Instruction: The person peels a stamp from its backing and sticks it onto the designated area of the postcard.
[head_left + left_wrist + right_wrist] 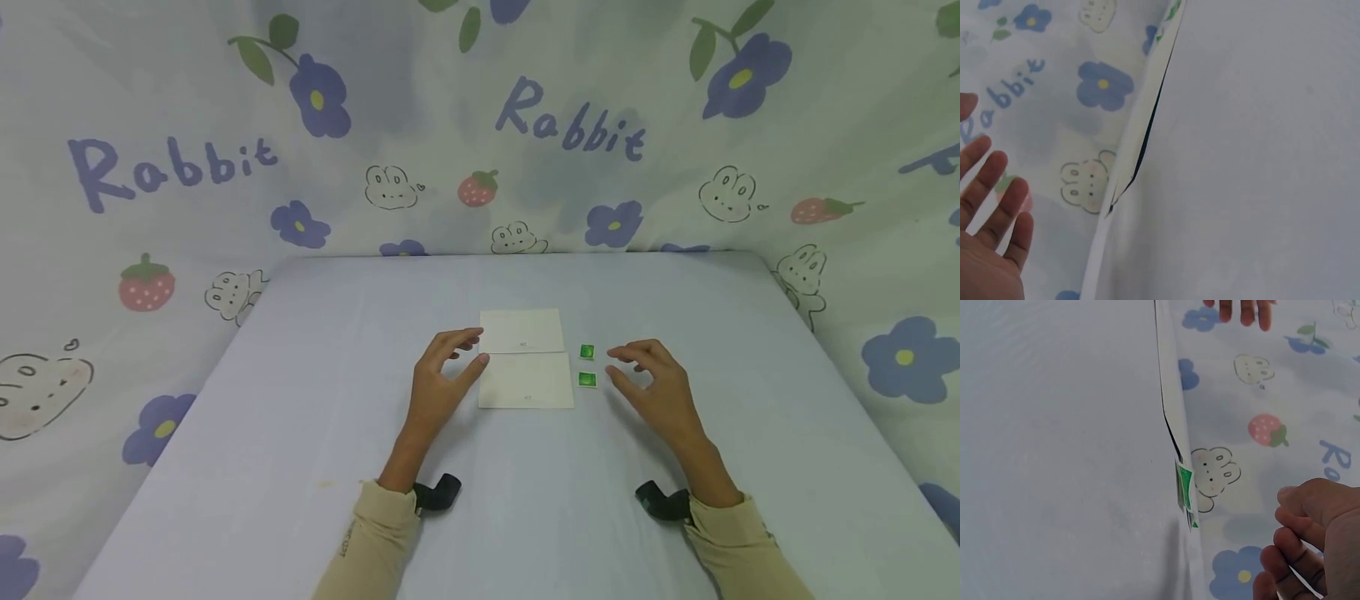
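Two cream paper rectangles lie flat on the table, the upper one (521, 327) just behind the lower one (527, 382), each with a small faint mark. To their right sit two little green squares with white borders, a back square (587, 352) and a front square (587, 380). My left hand (442, 373) hovers at the left edge of the papers, thumb and fingers apart and relaxed. On the other side, my right hand (662, 390) is just right of the green squares, fingers loosely bent and holding nothing. The right wrist view shows a green square (1185, 486) edge-on.
A pale cloth covers the table (337, 417). Behind and beside it hangs a curtain (420, 100) printed with rabbits, flowers and strawberries. Black wrist devices stick out by the left cuff (390, 504) and the right cuff (723, 521).
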{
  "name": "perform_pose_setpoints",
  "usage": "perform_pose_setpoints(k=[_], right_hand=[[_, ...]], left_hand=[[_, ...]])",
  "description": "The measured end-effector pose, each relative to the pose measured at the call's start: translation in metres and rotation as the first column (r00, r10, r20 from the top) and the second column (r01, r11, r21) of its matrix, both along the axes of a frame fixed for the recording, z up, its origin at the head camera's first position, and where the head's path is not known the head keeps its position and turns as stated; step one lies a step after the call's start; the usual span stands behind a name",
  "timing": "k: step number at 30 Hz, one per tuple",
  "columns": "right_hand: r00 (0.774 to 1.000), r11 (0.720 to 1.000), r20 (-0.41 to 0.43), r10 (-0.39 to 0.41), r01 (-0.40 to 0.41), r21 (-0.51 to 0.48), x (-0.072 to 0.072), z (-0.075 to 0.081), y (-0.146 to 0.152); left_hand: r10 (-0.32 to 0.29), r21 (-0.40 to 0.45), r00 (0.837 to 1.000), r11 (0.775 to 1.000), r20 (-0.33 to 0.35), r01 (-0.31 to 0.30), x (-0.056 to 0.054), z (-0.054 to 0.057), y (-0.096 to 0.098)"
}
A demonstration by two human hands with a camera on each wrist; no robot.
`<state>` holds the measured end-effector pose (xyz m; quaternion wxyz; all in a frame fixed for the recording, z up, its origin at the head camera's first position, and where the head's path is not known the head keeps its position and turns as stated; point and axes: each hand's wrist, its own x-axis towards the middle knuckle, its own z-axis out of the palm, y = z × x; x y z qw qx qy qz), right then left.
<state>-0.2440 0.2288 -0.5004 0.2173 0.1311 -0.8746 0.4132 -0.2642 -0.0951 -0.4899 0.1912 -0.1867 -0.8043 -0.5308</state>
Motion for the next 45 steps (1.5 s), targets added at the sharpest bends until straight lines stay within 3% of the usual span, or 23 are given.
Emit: perform_pose_setpoints(k=[19, 26, 45], right_hand=[[0.998, 0.998, -0.015, 0.063, -0.063, -0.01, -0.002, -0.009, -0.001], [0.998, 0.998, 0.029, 0.063, -0.063, -0.008, -0.001, -0.012, -0.003], [0.997, 0.998, 0.031, 0.068, -0.068, 0.004, -0.003, -0.013, -0.003]], left_hand=[[0.026, -0.012, 1.0, 1.0, 0.01, -0.026, 0.003, -0.002, 0.006], [0.035, -0.018, 0.999, 0.999, -0.002, -0.035, 0.003, -0.002, 0.008], [-0.001, 0.002, 1.0, 1.0, 0.018, 0.001, 0.005, -0.006, 0.015]])
